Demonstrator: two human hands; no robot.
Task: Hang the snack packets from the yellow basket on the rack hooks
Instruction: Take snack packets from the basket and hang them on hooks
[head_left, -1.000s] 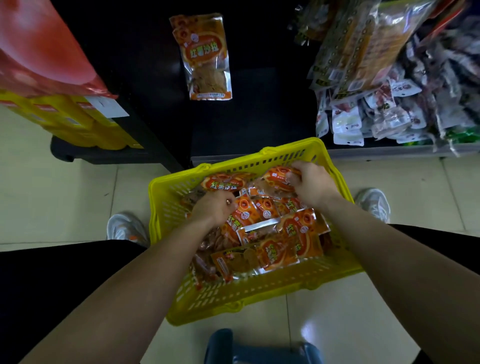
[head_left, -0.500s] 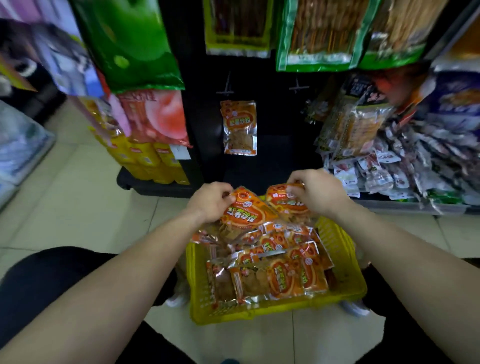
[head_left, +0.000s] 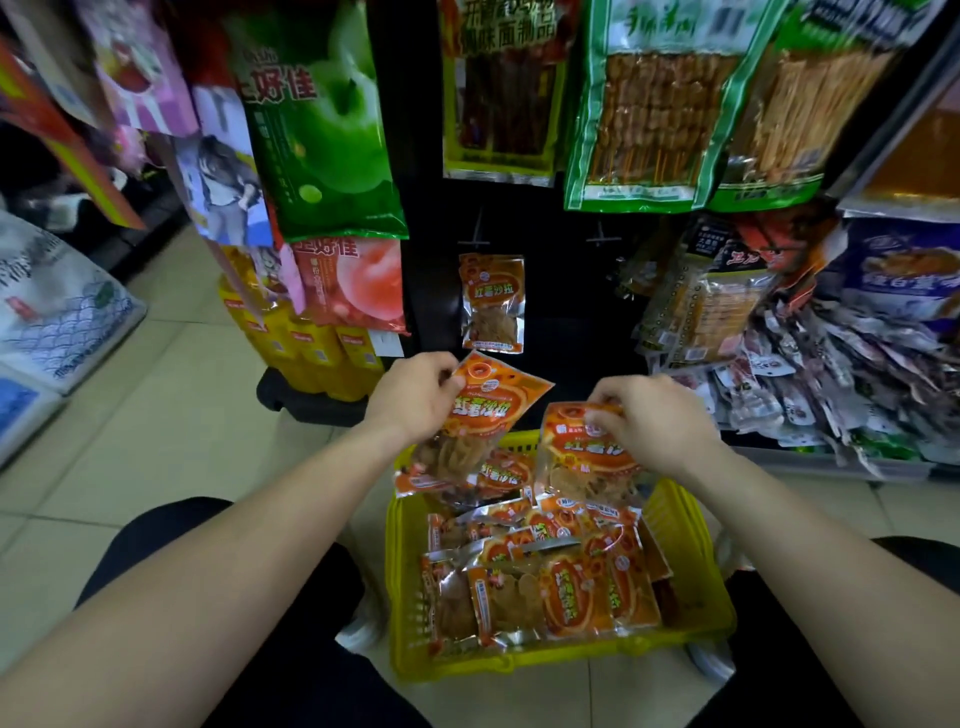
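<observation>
The black rack (head_left: 561, 312) stands at twelve o'clock from the yellow basket (head_left: 405, 582), which is set on the tiled floor and heaped with orange snack packets (head_left: 566, 592). Above its far rim, at eleven o'clock, the left-hand packet (head_left: 488, 415) is pinched at its top corner by the curled fingers of the left hand (head_left: 415, 400). At one o'clock the right-hand packet (head_left: 582, 457) is gripped by its top edge in the right hand (head_left: 649, 421). A hung packet (head_left: 492, 304) is already on the rack, and a free hook (head_left: 602, 240) is seen at two o'clock from it. The packets are judged light, limp and slick, with brittle contents. They are best held by the flat sealed top strip, so that the hang hole, too small to be made out, is left clear.
</observation>
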